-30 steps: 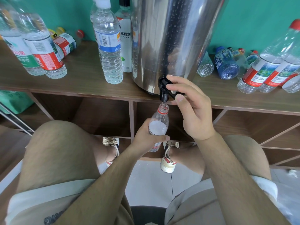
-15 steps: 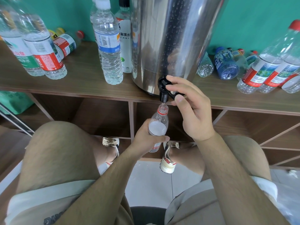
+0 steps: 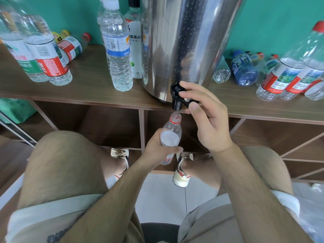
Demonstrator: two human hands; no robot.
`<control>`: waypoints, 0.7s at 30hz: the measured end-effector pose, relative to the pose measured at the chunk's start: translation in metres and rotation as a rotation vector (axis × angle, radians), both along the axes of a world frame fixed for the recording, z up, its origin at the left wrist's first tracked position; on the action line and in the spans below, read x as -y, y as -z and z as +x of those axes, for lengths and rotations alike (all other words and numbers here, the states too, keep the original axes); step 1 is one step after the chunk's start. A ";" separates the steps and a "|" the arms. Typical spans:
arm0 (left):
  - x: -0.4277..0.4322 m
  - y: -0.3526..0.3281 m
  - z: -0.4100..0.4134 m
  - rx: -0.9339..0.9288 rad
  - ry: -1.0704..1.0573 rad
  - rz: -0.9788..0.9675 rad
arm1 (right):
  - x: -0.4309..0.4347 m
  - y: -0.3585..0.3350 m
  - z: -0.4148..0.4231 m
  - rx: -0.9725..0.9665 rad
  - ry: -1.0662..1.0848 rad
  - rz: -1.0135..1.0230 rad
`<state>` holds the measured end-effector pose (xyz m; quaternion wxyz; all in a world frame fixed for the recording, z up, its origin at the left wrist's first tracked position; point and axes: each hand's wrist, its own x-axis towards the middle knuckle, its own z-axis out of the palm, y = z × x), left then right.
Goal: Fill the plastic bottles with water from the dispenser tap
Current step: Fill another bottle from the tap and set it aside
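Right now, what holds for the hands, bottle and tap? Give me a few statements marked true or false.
1. The left hand grips the bottle under the tap. True.
2. The bottle is capped. False: its mouth is open below the spout.
3. The right hand holds the tap's lever. True.
4. The dispenser stands on the shelf. True.
5. Every shelf bottle stands upright. False: the blue bottle lies on its side.

A shiny silver steel dispenser (image 3: 184, 41) with a black plastic tap (image 3: 176, 100) stands on a brown wooden shelf (image 3: 87, 88) against a teal wall (image 3: 271, 23).
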<state>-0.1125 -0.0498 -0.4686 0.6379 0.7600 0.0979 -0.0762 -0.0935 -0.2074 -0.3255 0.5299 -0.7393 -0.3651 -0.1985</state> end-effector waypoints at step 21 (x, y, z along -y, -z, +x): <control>0.001 0.002 0.000 -0.011 -0.001 0.018 | -0.001 -0.001 -0.001 0.015 0.003 0.003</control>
